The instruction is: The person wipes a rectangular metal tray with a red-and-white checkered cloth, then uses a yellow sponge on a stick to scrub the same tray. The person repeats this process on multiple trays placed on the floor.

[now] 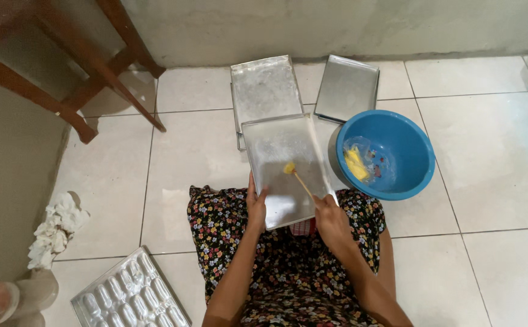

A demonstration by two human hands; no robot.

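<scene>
At centre frame I see my left hand clasping the near left edge of a tray, thumb on top, fingers pressed against the rim. My right hand has its grip pinched on the stick of a brush, whose yellow tip touches the tray's middle. That tray rests tilted on my lap, its far end overlapping a second tray on the floor. Just right sits a blue bowl holding a yellow lump. A third tray lies at upper centre, a mould at lower left.
</scene>
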